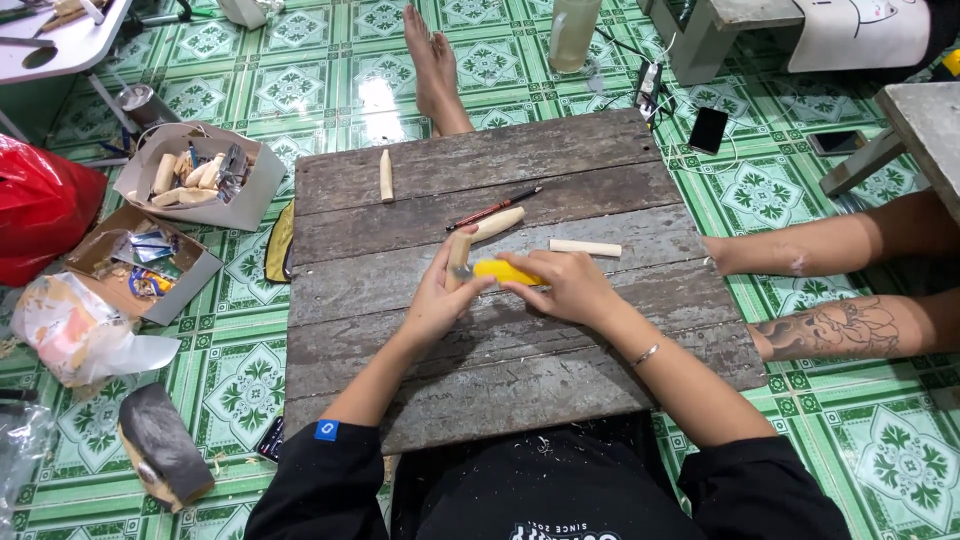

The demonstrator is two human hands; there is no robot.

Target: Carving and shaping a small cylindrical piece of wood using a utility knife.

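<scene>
My left hand [437, 300] grips a short pale wooden peg [458, 252] held upright over a weathered wooden board [400, 330]. My right hand [570, 287] holds a yellow-handled knife [506, 271], its tip against the peg. On the board lie a rounded wooden piece [497, 222], a red pencil [493, 210], a pale wooden stick [585, 247] and another peg [386, 175] near the far edge.
Two open cardboard boxes [200, 180] [140, 262] sit on the green tiled floor at left, beside a red bag [40, 205] and a plastic bag [75, 330]. Another person's feet [435, 70] and tattooed legs [850, 325] border the board. Phones [708, 129] lie far right.
</scene>
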